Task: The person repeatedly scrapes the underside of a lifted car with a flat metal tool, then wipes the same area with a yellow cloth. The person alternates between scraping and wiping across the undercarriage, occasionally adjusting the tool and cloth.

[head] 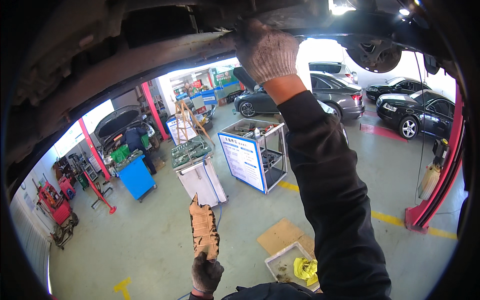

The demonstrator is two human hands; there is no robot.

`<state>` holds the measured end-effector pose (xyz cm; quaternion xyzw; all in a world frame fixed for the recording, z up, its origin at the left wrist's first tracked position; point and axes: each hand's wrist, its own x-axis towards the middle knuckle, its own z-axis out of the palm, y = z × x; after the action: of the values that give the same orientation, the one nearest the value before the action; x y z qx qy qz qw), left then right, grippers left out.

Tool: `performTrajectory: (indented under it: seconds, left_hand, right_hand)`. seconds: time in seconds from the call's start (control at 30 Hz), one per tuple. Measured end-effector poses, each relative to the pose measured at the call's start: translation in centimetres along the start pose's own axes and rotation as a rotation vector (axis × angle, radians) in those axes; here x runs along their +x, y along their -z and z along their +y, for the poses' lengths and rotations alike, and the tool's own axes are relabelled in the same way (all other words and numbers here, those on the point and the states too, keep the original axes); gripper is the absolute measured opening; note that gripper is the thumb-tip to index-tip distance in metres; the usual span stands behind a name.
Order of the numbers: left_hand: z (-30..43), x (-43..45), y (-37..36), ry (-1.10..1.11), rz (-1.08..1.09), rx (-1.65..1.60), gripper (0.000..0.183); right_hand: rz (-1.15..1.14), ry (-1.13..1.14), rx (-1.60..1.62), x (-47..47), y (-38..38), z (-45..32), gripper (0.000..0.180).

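Overhead, the underside of a raised vehicle (pixel 180 45) fills the top of the view. My right hand (pixel 266 52), in a soiled knit glove, reaches up to its dark edge; the fingertips are hidden in shadow, so whether they grip anything cannot be told. Low in the view, my left hand (pixel 207 272), in a dirty knit glove, holds a torn, ragged-edged strip of cardboard (pixel 204 232) upright by its lower end. Black smears line the strip's edges.
A white cart with an open socket set (pixel 191 151), a metal-framed tool cart (pixel 243 161) and a blue cart (pixel 137 177) stand ahead. A red lift post (pixel 437 180) rises at right. On the floor lie cardboard (pixel 280 233) and a tray (pixel 275 265) with a yellow cloth. A person (pixel 137 140) bends at a car.
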<state>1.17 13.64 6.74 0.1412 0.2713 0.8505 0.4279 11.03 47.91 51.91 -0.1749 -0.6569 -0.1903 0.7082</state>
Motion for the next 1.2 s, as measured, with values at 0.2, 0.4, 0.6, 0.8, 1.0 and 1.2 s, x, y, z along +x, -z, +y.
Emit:
performTrajectory:
  seconds: [0.2,0.4,0.6,0.8,1.0,1.2]
  left_hand:
    - [1.3,0.7,1.3,0.113,-0.131,0.000,0.021]
    - [1.2,0.5,0.2,-0.002,0.068,0.150,0.025]
    - [0.2,1.1,-1.1,0.102,-0.020,0.227,0.038]
    - [-3.8,2.0,-2.7,0.124,0.064,0.405,0.034]
    - [-6.4,1.8,-3.2,0.272,0.127,0.484,0.030]
    - [-7.1,1.1,-4.0,0.400,0.175,0.210,0.027]
  right_hand:
    - [0.063,0.034,0.285,-3.1,-0.9,-0.5,0.029]
    - [-0.225,0.306,0.325,-16.7,2.1,-2.5,0.021]
    - [-0.928,-0.489,0.840,-29.0,9.0,-5.9,0.016]
    - [-1.278,-0.600,0.809,-33.3,9.5,-4.4,0.010]
    - [-1.474,-0.727,0.772,-33.9,9.6,-3.7,0.015]
    - [-1.494,-0.522,0.611,-34.0,10.0,-2.4,0.015]
